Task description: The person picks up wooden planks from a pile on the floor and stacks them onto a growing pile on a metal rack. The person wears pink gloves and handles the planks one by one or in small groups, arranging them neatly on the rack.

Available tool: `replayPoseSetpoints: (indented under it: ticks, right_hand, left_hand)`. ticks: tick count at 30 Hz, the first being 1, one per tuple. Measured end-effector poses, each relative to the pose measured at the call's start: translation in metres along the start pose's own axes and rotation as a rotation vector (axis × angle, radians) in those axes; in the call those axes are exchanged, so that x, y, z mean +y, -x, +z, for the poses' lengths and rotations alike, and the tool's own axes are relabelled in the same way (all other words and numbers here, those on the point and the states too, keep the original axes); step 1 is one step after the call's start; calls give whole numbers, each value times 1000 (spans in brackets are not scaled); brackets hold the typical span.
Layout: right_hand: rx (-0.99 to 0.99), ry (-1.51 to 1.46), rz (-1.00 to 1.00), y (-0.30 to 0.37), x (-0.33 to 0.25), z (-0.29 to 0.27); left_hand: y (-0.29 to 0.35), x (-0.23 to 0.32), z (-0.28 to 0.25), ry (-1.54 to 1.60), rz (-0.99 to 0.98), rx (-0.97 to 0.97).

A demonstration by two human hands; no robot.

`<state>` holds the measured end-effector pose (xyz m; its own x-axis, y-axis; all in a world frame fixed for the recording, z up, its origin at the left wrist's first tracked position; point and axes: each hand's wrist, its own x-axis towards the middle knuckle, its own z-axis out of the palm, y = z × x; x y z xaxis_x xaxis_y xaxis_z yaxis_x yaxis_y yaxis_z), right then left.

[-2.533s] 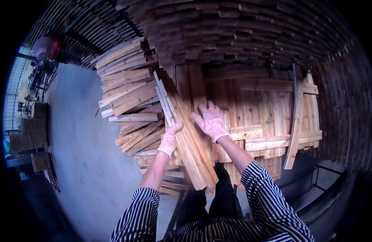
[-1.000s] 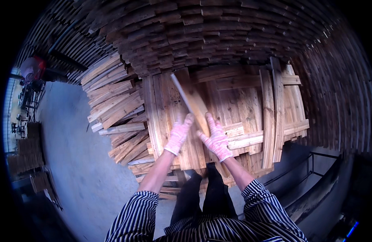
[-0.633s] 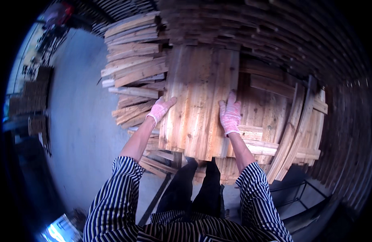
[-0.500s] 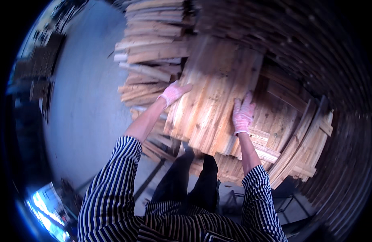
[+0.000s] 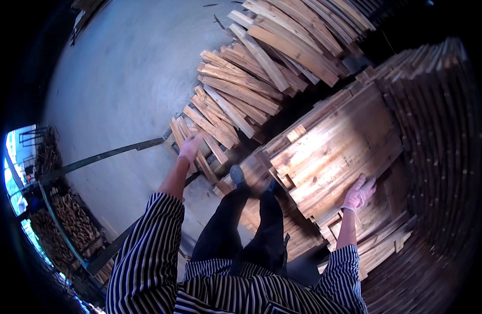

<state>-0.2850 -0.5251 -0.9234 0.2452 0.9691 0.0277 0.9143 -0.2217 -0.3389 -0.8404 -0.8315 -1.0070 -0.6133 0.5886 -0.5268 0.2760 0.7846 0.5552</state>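
My left hand (image 5: 189,148), in a pink-and-white knit glove, is off the panel and hangs in front of loose wood strips (image 5: 212,127). Nothing shows in it; its fingers look loosely extended, though slightly blurred. My right hand (image 5: 359,193), gloved alike, lies with fingers spread on the right-hand part of a wide panel of joined wood strips (image 5: 330,152). That panel rests on top of a stack of similar boards, and a small wood block (image 5: 296,133) sits by its far left edge.
Rows of cut wood strips (image 5: 298,31) lie on the grey floor (image 5: 126,78) at the far side. A tall stack of dark boards (image 5: 434,120) stands to the right. A metal rail (image 5: 107,158) crosses at the left, near a heap of wood pieces (image 5: 73,220).
My left hand has come off the panel's left edge and now hangs by the loose strips. My right hand stays on the panel. The view has turned, with the panel now farther right.
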Motion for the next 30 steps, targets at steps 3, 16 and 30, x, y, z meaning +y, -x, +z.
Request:
replayPoseSetpoints:
  ticks: [3,16,30]
  right_hand:
    - [-74,189,122,-13,-17,-18]
    - [-928,57,-933,34,-402,182]
    - [-900,377,-909,8,-400,547]
  left_hand:
    - [67,-118,4,-481,-38,-40]
    - [30,-189,122,1112,-744,-69]
    - [-307,-20,277,1257,-320,138]
